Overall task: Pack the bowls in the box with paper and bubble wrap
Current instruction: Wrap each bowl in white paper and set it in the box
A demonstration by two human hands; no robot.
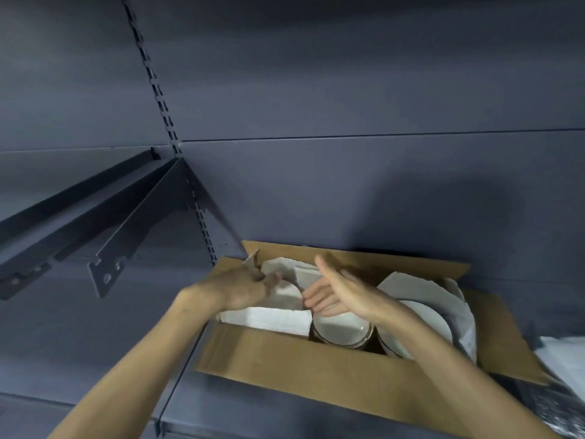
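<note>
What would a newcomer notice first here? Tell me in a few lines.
First, the open cardboard box on the dark shelf, low and right of centre, with both hands reaching into it. The left hand is at the white paper in the box's left part; the right hand hovers open above a white bowl in the middle. Another bowl sits to the right, with paper behind it.

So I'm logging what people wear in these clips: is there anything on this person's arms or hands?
Nothing that shows. Both forearms are bare up to the frame's bottom edge, with no sleeves or cuffs in view. The left hand and the right hand wear no gloves, and no watch, bracelet or ring can be made out, though the picture is somewhat blurred.
</note>
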